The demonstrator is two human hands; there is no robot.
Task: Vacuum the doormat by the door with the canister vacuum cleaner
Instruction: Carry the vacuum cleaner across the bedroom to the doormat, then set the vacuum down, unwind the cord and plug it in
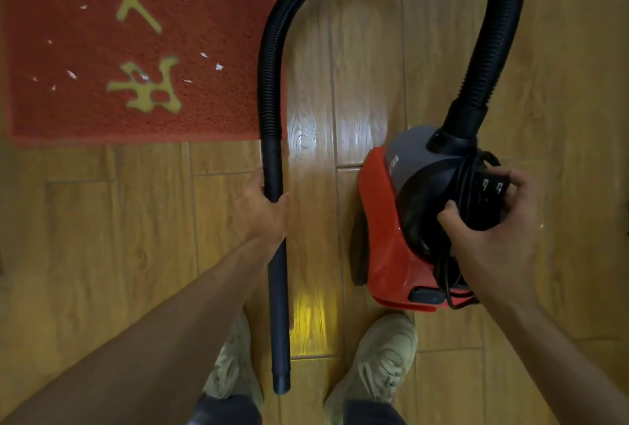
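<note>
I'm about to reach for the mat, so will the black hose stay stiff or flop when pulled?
Probably floppy: the ribbed hose bends in a loose arc from the vacuum. The smooth tube your left hand grips looks rigid, likely easier to steer.

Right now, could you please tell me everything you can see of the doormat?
The doormat is red, with coarse looped pile and two yellow characters. It lies flat on the wooden floor, upper left, its top out of frame. White scraps are strewn over it. The black hose overlaps its right edge in view; contact is unclear. Neither the left hand, gripping the tube, nor the right hand, on the canister, touches it.
</note>
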